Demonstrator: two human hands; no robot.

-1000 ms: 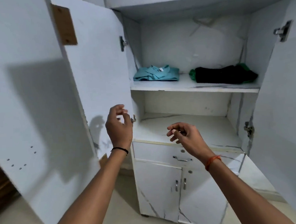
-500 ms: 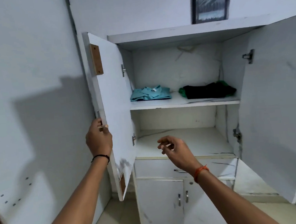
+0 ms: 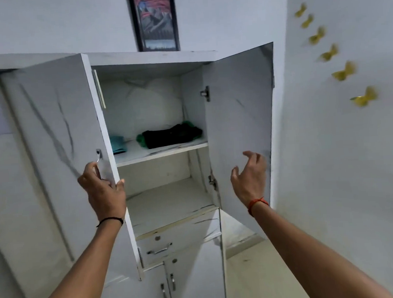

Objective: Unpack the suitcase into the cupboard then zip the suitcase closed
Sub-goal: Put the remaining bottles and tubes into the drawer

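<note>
**Both hands at the cupboard doors**

Head view: the left hand (image 3: 103, 192) grips the left door (image 3: 57, 140) by its edge. The right hand (image 3: 248, 177), fingers loosely spread, holds nothing beside the right door (image 3: 240, 122). Between and above them, the cupboard (image 3: 152, 59) shelf (image 3: 161, 152) holds folded clothes (image 3: 171, 135).

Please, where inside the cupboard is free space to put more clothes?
The lower shelf is bare between both doors. The upper shelf is crowded: teal shirt left, dark clothes right, a narrow gap between.
</note>
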